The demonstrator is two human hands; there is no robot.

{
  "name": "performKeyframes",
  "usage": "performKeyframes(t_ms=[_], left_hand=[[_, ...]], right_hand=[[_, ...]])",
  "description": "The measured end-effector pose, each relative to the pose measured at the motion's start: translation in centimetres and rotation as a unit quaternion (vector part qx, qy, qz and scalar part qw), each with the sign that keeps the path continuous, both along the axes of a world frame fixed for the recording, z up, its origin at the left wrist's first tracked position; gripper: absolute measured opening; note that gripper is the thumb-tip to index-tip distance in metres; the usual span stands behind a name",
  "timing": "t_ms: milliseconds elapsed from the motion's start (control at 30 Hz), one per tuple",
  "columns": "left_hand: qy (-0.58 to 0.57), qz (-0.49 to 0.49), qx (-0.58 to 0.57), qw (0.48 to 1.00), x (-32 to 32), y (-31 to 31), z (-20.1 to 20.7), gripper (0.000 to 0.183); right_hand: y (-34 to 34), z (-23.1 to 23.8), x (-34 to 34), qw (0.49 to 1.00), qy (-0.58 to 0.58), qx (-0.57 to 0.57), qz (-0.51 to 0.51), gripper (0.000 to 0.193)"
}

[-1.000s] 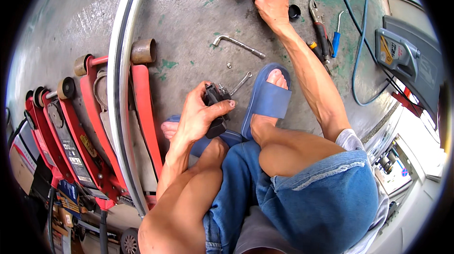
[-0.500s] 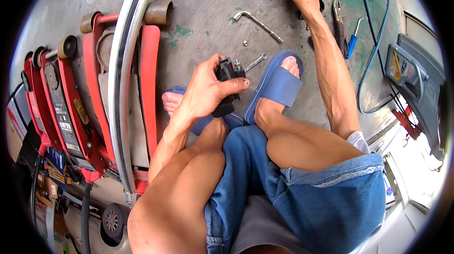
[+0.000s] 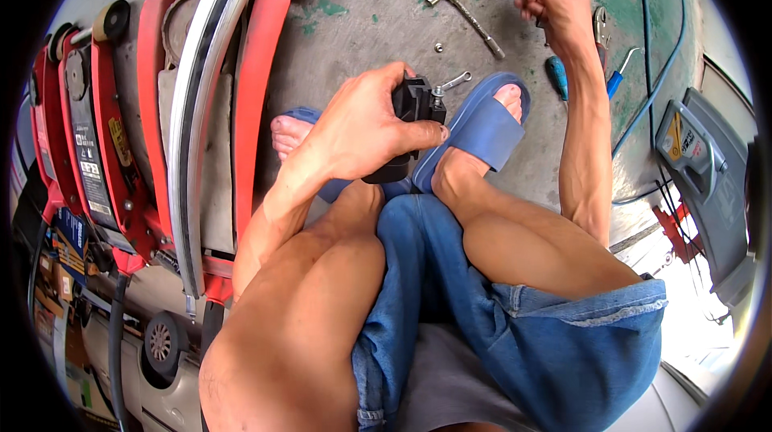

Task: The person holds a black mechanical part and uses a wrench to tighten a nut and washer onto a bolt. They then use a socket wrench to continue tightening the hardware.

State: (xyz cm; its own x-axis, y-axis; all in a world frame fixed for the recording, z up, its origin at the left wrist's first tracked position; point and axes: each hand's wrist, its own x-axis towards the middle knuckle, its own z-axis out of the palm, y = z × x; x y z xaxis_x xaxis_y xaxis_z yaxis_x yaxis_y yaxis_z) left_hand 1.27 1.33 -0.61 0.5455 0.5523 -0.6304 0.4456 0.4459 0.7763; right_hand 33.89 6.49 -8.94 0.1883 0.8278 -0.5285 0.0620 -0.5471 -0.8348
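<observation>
In front of me, the left hand (image 3: 362,122) grips a black part (image 3: 412,102) above the gap between two blue sandals (image 3: 486,136), a metal bolt (image 3: 438,93) showing at its right side. A small wrench (image 3: 458,80) lies just beyond on the floor (image 3: 386,42), and farther off a bent socket wrench (image 3: 470,26). Out to the far right, near the pliers (image 3: 601,26), the right hand (image 3: 560,10) has its fingers loosely curled; whether they hold anything, I can't tell.

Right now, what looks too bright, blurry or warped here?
In the head view, glare whitens the lower right, below the grey plastic jug; the bare right hand looks slightly blurred; straight edges bend toward the black rim.
</observation>
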Motion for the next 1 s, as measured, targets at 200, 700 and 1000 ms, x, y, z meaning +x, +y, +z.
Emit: performKeyframes(t_ms=[200, 700, 1000], left_hand=[[-0.064, 0.0, -0.109, 0.992, -0.2, 0.5, 0.3, 0.035], [-0.051, -0.077, -0.116, 0.989, 0.2, -0.4, 0.5, 0.033], [-0.048, -0.083, -0.111, 0.989, 0.1, -0.4, 0.6, 0.033]], right_hand=[[-5.4, 7.4, -7.3, 0.942, 0.264, -0.047, 0.2, 0.022], [-4.8, 8.4, -7.2, 0.892, 0.226, -0.098, 0.378, 0.025], [-4.7, 8.4, -7.5, 0.901, 0.224, -0.14, 0.345, 0.025]])
